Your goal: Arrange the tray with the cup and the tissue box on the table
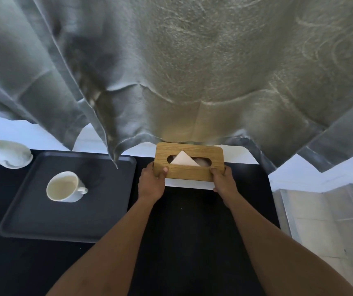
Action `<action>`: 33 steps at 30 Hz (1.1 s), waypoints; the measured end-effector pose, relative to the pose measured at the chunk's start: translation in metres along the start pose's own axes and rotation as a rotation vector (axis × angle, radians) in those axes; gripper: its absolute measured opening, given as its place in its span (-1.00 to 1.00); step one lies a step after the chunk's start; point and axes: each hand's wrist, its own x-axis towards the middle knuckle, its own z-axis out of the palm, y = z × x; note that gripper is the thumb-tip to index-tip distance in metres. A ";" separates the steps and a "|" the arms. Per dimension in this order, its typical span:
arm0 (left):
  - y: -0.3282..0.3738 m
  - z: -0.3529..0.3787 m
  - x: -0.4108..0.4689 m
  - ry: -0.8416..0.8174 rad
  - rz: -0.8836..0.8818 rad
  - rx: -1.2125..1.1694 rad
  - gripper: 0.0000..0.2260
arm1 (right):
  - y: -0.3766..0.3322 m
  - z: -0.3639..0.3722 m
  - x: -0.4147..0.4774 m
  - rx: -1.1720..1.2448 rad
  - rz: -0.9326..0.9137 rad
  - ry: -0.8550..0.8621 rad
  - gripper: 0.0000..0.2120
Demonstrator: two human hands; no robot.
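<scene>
Tissue box (188, 161), wood lid w/ white body, sits at far edge of the black table (192, 231), right under the hem of the grey curtain (171, 71); a white tissue (184, 160) pokes up thru the oval slot in the lid. Both hands clamp the box by its ends: left hand (152, 183) wraps the box's left near corner, thumb up on the lid; right hand (223, 181) wraps the right near corner, fingers curled over the lid edge & down the white side. Can't tell if the box is resting on the table or lifted a bit. Left of the box, just beside it w/ a narrow gap, lies the dark tray (32, 221), flat on the table. White cup (64, 186) stands upright on the tray, toward its far-left part, handle pointing toward the box, well apart from it. Past the tray's far-left corner, a white vase-like thing (7, 151) lies tipped, touching or overlapping the tray corner. Right of the box, beyond the table edge, pale floor tiles (325, 221).
</scene>
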 end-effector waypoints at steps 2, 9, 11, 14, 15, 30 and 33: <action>0.000 0.001 -0.001 0.004 -0.001 0.004 -0.59 | 0.001 0.000 0.000 0.002 -0.002 -0.003 -0.44; -0.002 0.003 -0.002 -0.011 -0.007 0.011 -0.48 | 0.001 0.000 0.002 0.000 -0.005 0.007 -0.43; -0.001 0.004 -0.005 -0.005 -0.038 0.018 -0.45 | 0.002 -0.001 0.001 0.021 -0.011 0.029 -0.40; -0.005 0.003 -0.011 -0.004 -0.062 0.042 -0.44 | 0.004 -0.003 -0.002 0.021 -0.011 0.047 -0.37; -0.008 0.003 -0.011 -0.003 -0.050 0.042 -0.44 | 0.005 -0.004 -0.003 0.015 -0.016 0.045 -0.37; -0.001 -0.034 -0.047 -0.052 0.140 0.054 -0.58 | 0.006 0.001 -0.060 -0.052 -0.145 0.144 -0.34; -0.006 -0.044 -0.056 -0.049 0.171 0.064 -0.58 | 0.012 0.005 -0.070 -0.056 -0.181 0.200 -0.34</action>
